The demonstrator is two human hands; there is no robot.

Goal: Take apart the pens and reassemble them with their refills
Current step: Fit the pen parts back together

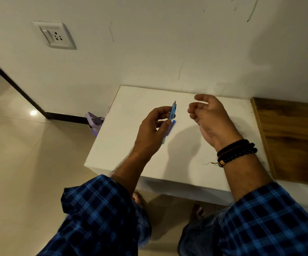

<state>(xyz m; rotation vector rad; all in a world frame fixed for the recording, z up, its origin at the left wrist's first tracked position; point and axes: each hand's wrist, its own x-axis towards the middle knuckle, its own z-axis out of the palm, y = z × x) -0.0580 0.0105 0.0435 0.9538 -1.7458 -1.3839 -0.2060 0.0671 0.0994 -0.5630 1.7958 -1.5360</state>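
I hold a light blue pen (173,112) in my left hand (153,130), pinched between thumb and fingertips, with its metal tip pointing up and away from me. Below my thumb a darker blue part and a pale green end stick out. My fingers hide the join, so I cannot tell whether this is one pen or more than one. The pen is in the air above the middle of the white table (127,148), nearer its far edge than the near one.

My right hand (207,115) hovers just beside the pen, apart from it, palm turned toward my left hand. Its fingers are loosely curled and I see nothing in them. Dark beaded bracelets (236,152) sit on that wrist, and both my sleeves are blue plaid.

A purple plastic thing (95,122) sits on the floor against the table's left edge. A wooden panel (293,137) adjoins the table's right edge. A wall socket (56,35) is on the wall, up and to the left.
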